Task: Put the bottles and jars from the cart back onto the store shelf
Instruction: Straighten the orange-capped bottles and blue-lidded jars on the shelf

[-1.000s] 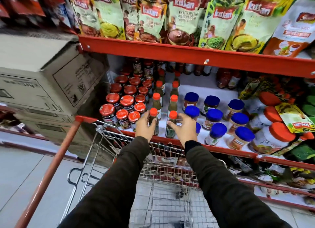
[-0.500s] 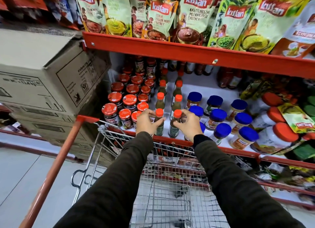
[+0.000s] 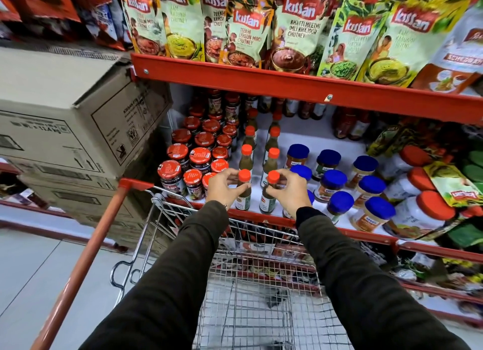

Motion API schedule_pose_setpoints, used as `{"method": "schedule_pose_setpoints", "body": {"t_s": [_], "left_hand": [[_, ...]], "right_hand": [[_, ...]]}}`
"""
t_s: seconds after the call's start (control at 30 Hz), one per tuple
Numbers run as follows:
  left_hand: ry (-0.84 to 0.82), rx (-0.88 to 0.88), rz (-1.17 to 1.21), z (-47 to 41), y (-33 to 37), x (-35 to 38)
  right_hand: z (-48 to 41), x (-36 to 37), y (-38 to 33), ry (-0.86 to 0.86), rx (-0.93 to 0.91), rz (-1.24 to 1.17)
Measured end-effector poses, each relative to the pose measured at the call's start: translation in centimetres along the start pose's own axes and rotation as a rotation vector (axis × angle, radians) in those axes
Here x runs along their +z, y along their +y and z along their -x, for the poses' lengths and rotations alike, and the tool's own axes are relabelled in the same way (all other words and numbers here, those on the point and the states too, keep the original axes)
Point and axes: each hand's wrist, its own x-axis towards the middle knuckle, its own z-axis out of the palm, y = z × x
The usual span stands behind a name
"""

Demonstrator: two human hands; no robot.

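Note:
Two small green sauce bottles with orange caps stand at the front edge of the red store shelf (image 3: 261, 215). My left hand (image 3: 224, 189) grips the neck of the left bottle (image 3: 244, 195). My right hand (image 3: 290, 192) holds the neck of the right bottle (image 3: 268, 200). Both bottles are upright with their bases on the shelf, at the front of two rows of the same bottles (image 3: 247, 156). The wire cart (image 3: 261, 292) is below my arms; its basket looks bare apart from one small dark item.
Red-lidded jars (image 3: 200, 156) crowd the shelf left of the bottles, blue-lidded jars (image 3: 334, 179) right of them. Large orange-lidded jars (image 3: 418, 213) lie further right. Chutney pouches (image 3: 245, 33) hang on the upper shelf. Stacked cardboard boxes (image 3: 73, 124) stand at left.
Both hands have stayed on the two bottles and slid up from their bodies to their necks. The view has shifted a little closer to the shelf.

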Motion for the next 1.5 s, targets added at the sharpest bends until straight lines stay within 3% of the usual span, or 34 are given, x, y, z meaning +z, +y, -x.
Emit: {"method": "schedule_pose_setpoints", "body": {"t_s": [0.17, 0.47, 0.73, 1.07, 1.5], "left_hand": [[0.089, 0.001, -0.078, -0.2, -0.1, 0.4], [-0.107, 0.044, -0.043, 0.1, -0.2, -1.1], [-0.103, 0.037, -0.062, 0.0, -0.3, -1.1], [-0.031, 0.038, -0.129, 0.1, 0.0, -0.7], [-0.055, 0.050, -0.156, 0.4, 0.1, -0.7]], "right_hand": [[-0.3, 0.0, 0.0, -0.068, -0.022, 0.002], [0.0, -0.1, 0.2, 0.039, 0.004, 0.025], [-0.4, -0.3, -0.4, -0.075, 0.055, -0.027], [0.0, 0.5, -0.5, -0.018, 0.031, 0.061], [0.7, 0.5, -0.4, -0.025, -0.018, 0.085]]}}
